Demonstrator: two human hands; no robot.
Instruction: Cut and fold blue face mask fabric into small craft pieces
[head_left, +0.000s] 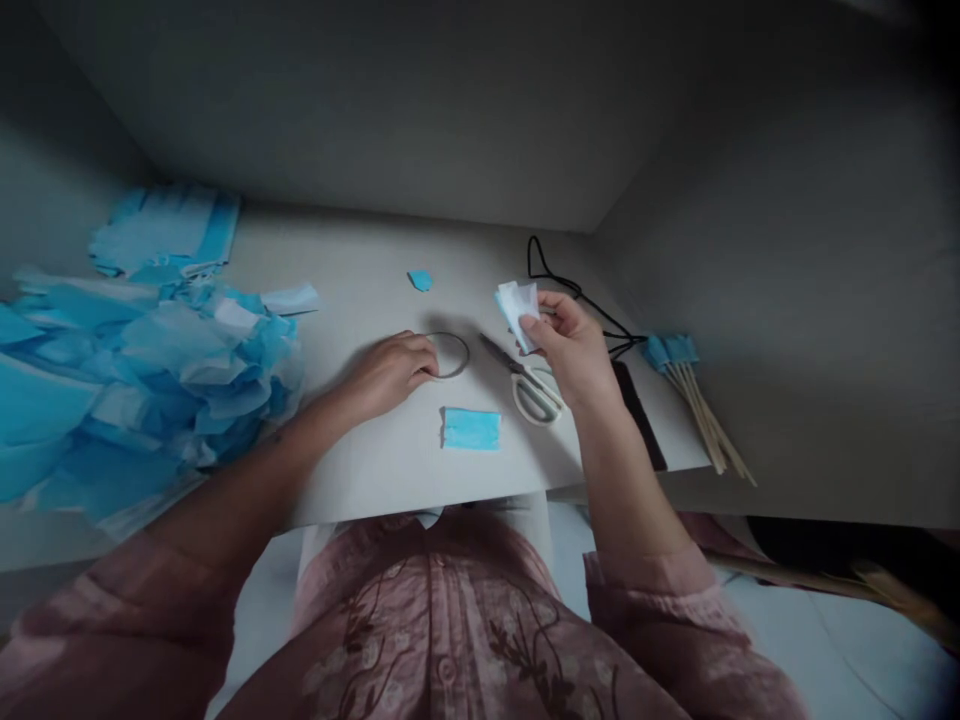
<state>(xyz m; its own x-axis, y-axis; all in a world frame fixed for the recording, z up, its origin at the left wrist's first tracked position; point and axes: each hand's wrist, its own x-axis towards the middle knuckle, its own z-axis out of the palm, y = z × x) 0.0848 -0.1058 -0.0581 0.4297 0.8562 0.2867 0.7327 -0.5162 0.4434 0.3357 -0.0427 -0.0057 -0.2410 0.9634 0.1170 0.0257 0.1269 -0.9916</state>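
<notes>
My left hand (397, 368) is closed on the near side of a thin, pale ring (467, 354) at the tabletop; it looks like a narrow roll of tape, though I cannot be sure. Raised above the table, my right hand (568, 340) pinches a folded piece of thin white and light-blue sheet (517, 308) between thumb and fingers. Beneath that hand lie scissors (534, 398) with white handles, their blades pointing away to the left. A blue rectangular piece (471, 429) rests flat near the front edge. Further back is a small blue scrap (420, 280).
A large heap of crumpled blue and white sheets (172, 370) covers the left side, with a flatter stack (169, 230) behind it. On the right are a black cable (577, 290), a dark flat object (639, 415) and several thin sticks with blue-wrapped ends (701, 405). Grey walls enclose the table (375, 460).
</notes>
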